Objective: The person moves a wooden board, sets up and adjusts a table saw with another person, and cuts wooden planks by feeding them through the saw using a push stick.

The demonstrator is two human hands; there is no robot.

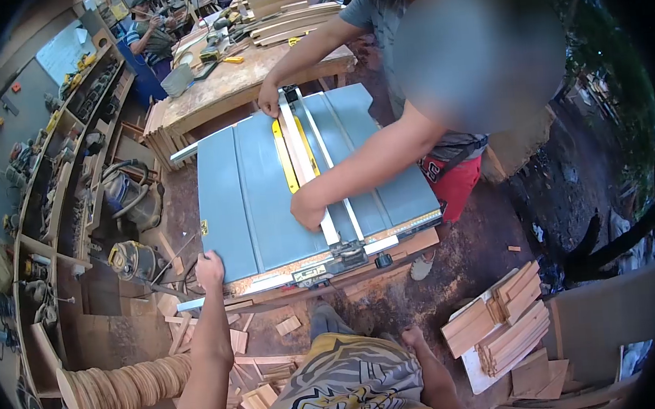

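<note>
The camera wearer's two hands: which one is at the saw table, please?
The left hand, at the near left corner of the grey-blue saw table. The right hand is apart from it, low beside the wearer's shirt.

1. Saw table (272, 227): grey-blue top; metal rail (348, 217) spans far edge to near edge; sawdust (272, 281) along near edge.
2. Workbench (235, 82): long boards (296, 26) toward right edge; plastic tub (178, 81) at near left corner.
3. Floor (461, 271): wood block (289, 326) just beyond saw table's near edge.
</note>
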